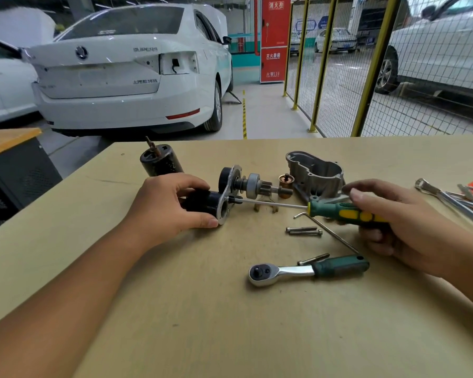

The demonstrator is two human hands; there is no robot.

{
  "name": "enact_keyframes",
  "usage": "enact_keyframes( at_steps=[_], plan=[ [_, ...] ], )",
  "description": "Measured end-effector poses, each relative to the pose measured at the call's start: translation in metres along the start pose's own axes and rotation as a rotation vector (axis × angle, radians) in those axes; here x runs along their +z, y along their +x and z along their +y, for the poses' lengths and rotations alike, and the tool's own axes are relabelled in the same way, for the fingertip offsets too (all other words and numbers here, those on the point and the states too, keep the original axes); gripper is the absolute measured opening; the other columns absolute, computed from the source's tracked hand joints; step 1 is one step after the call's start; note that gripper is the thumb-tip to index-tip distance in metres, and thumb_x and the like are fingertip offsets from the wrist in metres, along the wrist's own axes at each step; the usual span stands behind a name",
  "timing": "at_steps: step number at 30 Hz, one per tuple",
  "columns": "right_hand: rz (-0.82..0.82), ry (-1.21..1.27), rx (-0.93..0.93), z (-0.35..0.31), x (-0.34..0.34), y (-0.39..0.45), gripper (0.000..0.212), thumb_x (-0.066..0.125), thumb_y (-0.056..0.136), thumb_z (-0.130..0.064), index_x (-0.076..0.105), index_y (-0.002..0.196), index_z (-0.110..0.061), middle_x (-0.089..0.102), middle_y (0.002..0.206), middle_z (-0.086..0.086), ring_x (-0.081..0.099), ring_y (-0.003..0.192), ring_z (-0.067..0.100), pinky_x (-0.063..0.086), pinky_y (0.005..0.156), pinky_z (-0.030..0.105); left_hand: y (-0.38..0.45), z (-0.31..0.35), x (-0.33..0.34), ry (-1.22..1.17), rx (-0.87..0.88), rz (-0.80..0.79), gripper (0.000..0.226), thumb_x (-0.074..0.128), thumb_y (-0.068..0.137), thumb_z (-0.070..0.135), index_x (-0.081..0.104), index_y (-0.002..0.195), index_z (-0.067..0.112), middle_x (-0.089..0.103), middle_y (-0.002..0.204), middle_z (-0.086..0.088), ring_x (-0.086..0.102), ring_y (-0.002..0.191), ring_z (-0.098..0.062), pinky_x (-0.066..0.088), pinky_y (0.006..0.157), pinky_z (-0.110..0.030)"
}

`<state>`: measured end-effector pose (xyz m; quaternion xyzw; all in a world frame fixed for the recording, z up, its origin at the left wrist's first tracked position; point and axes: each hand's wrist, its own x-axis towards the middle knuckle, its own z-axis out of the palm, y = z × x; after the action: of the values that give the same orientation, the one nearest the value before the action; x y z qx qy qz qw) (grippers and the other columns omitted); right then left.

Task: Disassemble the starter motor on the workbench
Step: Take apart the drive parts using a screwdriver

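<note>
Starter motor (224, 195) in curled left hand (170, 205), screwdriver (339, 211) in right hand (393, 214).

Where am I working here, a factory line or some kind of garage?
Most likely a car repair workshop or training garage. A white car with its tail lamp removed stands behind the workbench, more cars are parked beyond a yellow mesh fence, and a ratchet lies on the bench.

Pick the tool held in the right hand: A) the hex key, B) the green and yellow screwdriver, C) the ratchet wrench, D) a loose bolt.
B: the right hand grips the green and yellow screwdriver, whose tip meets the starter assembly held by the left hand.
</note>
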<state>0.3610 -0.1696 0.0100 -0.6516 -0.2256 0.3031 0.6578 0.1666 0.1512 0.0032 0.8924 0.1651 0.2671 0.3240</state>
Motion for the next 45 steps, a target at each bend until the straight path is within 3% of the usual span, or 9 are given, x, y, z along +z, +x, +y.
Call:
enact_keyframes(
  at_steps=[4, 8, 14, 20, 26, 30, 36, 42, 45],
  plan=[
    [0.011, -0.037, 0.034, -0.001, -0.004, 0.000, 0.026, 0.069, 0.086, -0.037, 0.070, 0.108, -0.023, 0.068, 0.083, 0.027, 0.042, 0.045, 0.018, 0.035, 0.041, 0.021, 0.000, 0.000, 0.000, -0.006, 0.003, 0.008, 0.060, 0.104, 0.047, 0.033, 0.075, 0.099, 0.043, 0.075, 0.098, 0.020, 0.069, 0.097, 0.005, 0.060, 0.088, -0.034],
    [0.013, 0.183, -0.059, 0.005, -0.007, 0.004, 0.049, 0.080, 0.064, -0.006, 0.071, 0.110, -0.020, 0.066, 0.079, 0.010, 0.045, 0.055, 0.014, 0.041, 0.045, 0.025, 0.001, -0.001, 0.000, 0.000, 0.007, 0.005, 0.060, 0.103, 0.047, 0.035, 0.076, 0.100, 0.042, 0.075, 0.098, 0.021, 0.069, 0.099, 0.003, 0.061, 0.089, -0.035],
    [0.045, 0.003, 0.007, -0.001, -0.001, 0.001, 0.042, 0.071, 0.077, -0.051, 0.071, 0.104, -0.019, 0.066, 0.078, 0.019, 0.043, 0.046, 0.018, 0.035, 0.041, 0.024, 0.001, -0.001, 0.000, 0.008, 0.018, 0.008, 0.060, 0.103, 0.047, 0.036, 0.075, 0.100, 0.044, 0.074, 0.098, 0.021, 0.068, 0.099, 0.005, 0.059, 0.089, -0.032],
    [-0.006, 0.124, -0.073, 0.005, -0.005, 0.001, 0.051, 0.083, 0.060, -0.009, 0.070, 0.109, -0.021, 0.066, 0.082, 0.009, 0.045, 0.052, 0.014, 0.039, 0.043, 0.026, 0.000, 0.000, 0.000, 0.009, 0.020, 0.009, 0.060, 0.103, 0.048, 0.035, 0.075, 0.100, 0.044, 0.074, 0.098, 0.021, 0.067, 0.098, 0.007, 0.059, 0.087, -0.029],
    [0.047, 0.013, 0.007, 0.001, -0.005, 0.003, 0.043, 0.071, 0.076, -0.048, 0.070, 0.109, -0.020, 0.069, 0.083, 0.024, 0.044, 0.045, 0.018, 0.036, 0.041, 0.022, 0.000, 0.000, 0.000, 0.018, 0.023, 0.001, 0.061, 0.102, 0.048, 0.036, 0.074, 0.102, 0.043, 0.074, 0.099, 0.019, 0.067, 0.100, 0.005, 0.058, 0.087, -0.028],
    [-0.055, 0.072, -0.065, 0.004, -0.011, 0.002, 0.077, 0.092, 0.053, -0.007, 0.066, 0.123, -0.024, 0.071, 0.097, 0.011, 0.051, 0.057, 0.017, 0.044, 0.044, 0.027, 0.000, 0.001, 0.000, 0.017, 0.019, -0.003, 0.061, 0.102, 0.049, 0.034, 0.075, 0.103, 0.041, 0.074, 0.098, 0.020, 0.068, 0.099, 0.006, 0.058, 0.085, -0.026],
    [0.010, 0.045, 0.043, -0.001, -0.001, 0.000, 0.049, 0.078, 0.074, -0.046, 0.069, 0.115, -0.020, 0.071, 0.092, 0.023, 0.051, 0.049, 0.019, 0.040, 0.040, 0.023, 0.000, 0.002, -0.001, 0.013, 0.012, -0.002, 0.060, 0.103, 0.049, 0.033, 0.074, 0.100, 0.043, 0.074, 0.099, 0.021, 0.068, 0.099, 0.005, 0.058, 0.088, -0.028],
    [-0.013, 0.166, -0.090, 0.002, -0.004, -0.002, 0.067, 0.083, 0.057, 0.000, 0.068, 0.119, -0.021, 0.070, 0.085, 0.010, 0.049, 0.053, 0.015, 0.044, 0.044, 0.027, 0.000, 0.002, 0.000, 0.008, 0.008, -0.005, 0.060, 0.102, 0.048, 0.034, 0.075, 0.101, 0.042, 0.074, 0.098, 0.021, 0.068, 0.099, 0.005, 0.057, 0.087, -0.026],
    [0.002, 0.212, -0.067, 0.002, 0.001, 0.000, 0.055, 0.087, 0.062, -0.015, 0.069, 0.114, -0.017, 0.069, 0.092, 0.015, 0.052, 0.055, 0.016, 0.047, 0.045, 0.027, 0.000, 0.003, 0.000, 0.001, 0.007, -0.003, 0.060, 0.103, 0.048, 0.032, 0.073, 0.099, 0.044, 0.074, 0.098, 0.020, 0.067, 0.099, 0.007, 0.056, 0.086, -0.023]
  ],
)
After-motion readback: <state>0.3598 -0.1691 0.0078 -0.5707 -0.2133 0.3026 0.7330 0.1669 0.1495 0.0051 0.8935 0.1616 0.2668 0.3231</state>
